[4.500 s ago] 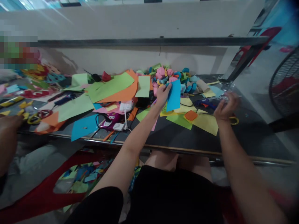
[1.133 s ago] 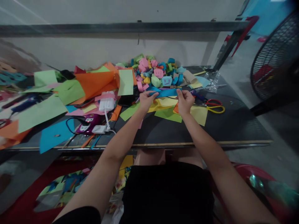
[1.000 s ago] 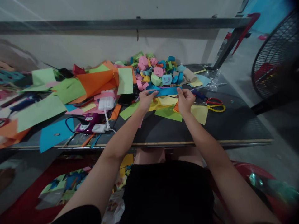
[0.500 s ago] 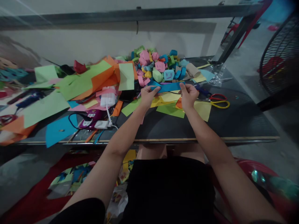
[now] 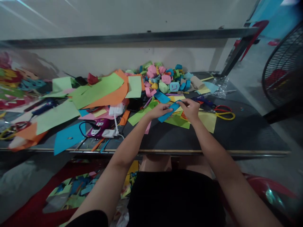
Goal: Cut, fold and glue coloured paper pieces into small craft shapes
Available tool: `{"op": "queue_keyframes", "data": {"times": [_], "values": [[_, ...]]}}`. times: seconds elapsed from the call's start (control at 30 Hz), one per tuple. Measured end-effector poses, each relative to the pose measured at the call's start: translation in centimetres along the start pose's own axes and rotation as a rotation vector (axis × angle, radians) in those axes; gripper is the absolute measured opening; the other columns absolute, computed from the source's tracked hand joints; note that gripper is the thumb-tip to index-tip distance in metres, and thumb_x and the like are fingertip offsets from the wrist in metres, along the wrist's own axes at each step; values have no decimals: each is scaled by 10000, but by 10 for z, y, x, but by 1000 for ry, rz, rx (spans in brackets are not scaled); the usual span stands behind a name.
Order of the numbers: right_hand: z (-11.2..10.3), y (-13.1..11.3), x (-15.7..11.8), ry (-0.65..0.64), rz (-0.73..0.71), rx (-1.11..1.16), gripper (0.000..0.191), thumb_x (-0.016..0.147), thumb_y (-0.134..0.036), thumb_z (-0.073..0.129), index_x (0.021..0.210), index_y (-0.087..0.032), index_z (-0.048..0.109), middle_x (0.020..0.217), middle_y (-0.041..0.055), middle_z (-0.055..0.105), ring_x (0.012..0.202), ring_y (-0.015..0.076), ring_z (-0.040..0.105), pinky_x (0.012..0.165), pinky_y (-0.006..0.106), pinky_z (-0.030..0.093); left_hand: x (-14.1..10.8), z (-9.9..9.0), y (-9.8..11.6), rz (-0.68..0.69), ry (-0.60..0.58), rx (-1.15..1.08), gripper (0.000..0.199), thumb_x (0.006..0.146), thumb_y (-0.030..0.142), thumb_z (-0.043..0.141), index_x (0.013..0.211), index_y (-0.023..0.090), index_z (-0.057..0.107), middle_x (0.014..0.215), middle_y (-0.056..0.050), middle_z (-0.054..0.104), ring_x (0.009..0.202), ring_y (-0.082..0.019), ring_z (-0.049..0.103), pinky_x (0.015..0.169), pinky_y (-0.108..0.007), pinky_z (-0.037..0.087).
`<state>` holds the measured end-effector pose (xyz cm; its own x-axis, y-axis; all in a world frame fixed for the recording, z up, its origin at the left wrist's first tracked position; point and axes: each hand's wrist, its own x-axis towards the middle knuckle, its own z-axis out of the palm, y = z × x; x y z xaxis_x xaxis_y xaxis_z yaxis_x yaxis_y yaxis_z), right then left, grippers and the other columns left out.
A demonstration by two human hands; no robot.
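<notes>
A blue paper strip (image 5: pixel 165 116) is held between my two hands above the dark table, slanting from lower left to upper right. My left hand (image 5: pixel 161 111) pinches it near its middle. At its upper right end, my right hand (image 5: pixel 190 108) grips it with thumb and fingers. Beneath the hands lie green paper pieces (image 5: pixel 180 121) and a yellow sheet (image 5: pixel 209 121). Just behind them, another blue paper piece (image 5: pixel 162 97) rests by a heap of small folded paper shapes, among them a pink one (image 5: pixel 166 79) and a blue one with a drawn smile (image 5: pixel 174 86).
Scissors with red and yellow handles (image 5: pixel 224 116) lie to the right. On the left are a purple power strip (image 5: pixel 99 128), a white adapter (image 5: pixel 115 109), large green sheets (image 5: pixel 99 90) and a blue glue gun (image 5: pixel 44 107). A fan (image 5: pixel 284 63) stands at far right.
The blue strip has turned from level to slanted and come nearer to me. My hands have drawn closer together. The camera view has tilted upward.
</notes>
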<state>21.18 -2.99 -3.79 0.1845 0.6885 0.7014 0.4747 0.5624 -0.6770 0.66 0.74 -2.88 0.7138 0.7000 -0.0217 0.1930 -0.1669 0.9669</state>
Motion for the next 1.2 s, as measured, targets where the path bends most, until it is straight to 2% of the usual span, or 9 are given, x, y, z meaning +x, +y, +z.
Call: {"op": "queue_keyframes", "data": {"times": [0.1, 0.23, 0.33, 0.43, 0.53, 0.63, 0.8, 1.0, 1.2], "values": [[2, -1, 1, 12, 111, 90, 307, 772, -506, 793, 705, -211, 744, 628, 0, 683, 559, 142, 582, 610, 309, 504, -1, 6, 0, 19, 5, -16, 421, 847, 580, 713, 860, 160, 683, 756, -41, 752, 557, -120, 688, 527, -194, 530], [6, 0, 5, -3, 301, 307, 418, 691, -603, 818, 776, -200, 743, 600, -21, 640, 509, 128, 558, 518, 284, 490, 0, 15, 1, 45, 46, -33, 392, 949, 528, 623, 832, 154, 616, 697, -27, 700, 537, -122, 676, 547, -225, 544], [9, -2, 6, -174, 410, 415, 549, 573, -691, 852, 783, -199, 725, 584, -36, 616, 492, 119, 544, 477, 269, 486, 3, 18, 2, 76, 96, 0, 382, 996, 491, 555, 808, 160, 589, 671, -24, 679, 540, -120, 666, 572, -239, 545], [11, -9, 2, -315, 419, 417, 546, 550, -681, 874, 690, -184, 696, 594, -10, 640, 539, 138, 595, 515, 271, 513, 4, 19, 5, 159, 183, 94, 414, 1009, 491, 519, 747, 175, 575, 637, -20, 672, 558, -115, 652, 604, -231, 530], [12, -13, -2, -265, 386, 348, 511, 662, -677, 814, 668, -179, 697, 624, 18, 682, 570, 147, 625, 534, 263, 508, 3, 18, 7, 232, 275, 229, 455, 1016, 487, 502, 692, 182, 595, 648, -30, 690, 622, -117, 654, 674, -226, 524], [11, -10, -3, -203, 353, 258, 480, 712, -653, 784, 659, -184, 698, 623, 25, 700, 570, 155, 639, 553, 271, 517, 4, 18, 4, 228, 296, 232, 416, 1005, 474, 524, 735, 176, 634, 671, -32, 706, 629, -123, 654, 679, -230, 522], [11, 3, -3, -166, 283, 157, 410, 721, -560, 804, 601, -189, 676, 589, 20, 692, 584, 176, 665, 574, 288, 515, 9, 18, -7, 165, 274, 118, 272, 878, 429, 709, 840, 160, 680, 748, -19, 728, 651, -132, 673, 633, -226, 520], [14, 9, -1, -157, 325, 253, 367, 686, -513, 842, 639, -182, 689, 610, 22, 701, 579, 167, 670, 556, 286, 508, 11, 18, -8, 81, 206, -35, 320, 851, 433, 756, 771, 128, 705, 679, -39, 724, 602, -123, 671, 616, -236, 542], [13, 3, 3, -99, 409, 344, 399, 630, -540, 874, 694, -186, 702, 615, 15, 695, 568, 163, 662, 485, 272, 494, 7, 19, -1, -3, 131, -159, 399, 801, 495, 811, 844, 113, 702, 736, -59, 762, 563, -109, 673, 593, -232, 553]]}}
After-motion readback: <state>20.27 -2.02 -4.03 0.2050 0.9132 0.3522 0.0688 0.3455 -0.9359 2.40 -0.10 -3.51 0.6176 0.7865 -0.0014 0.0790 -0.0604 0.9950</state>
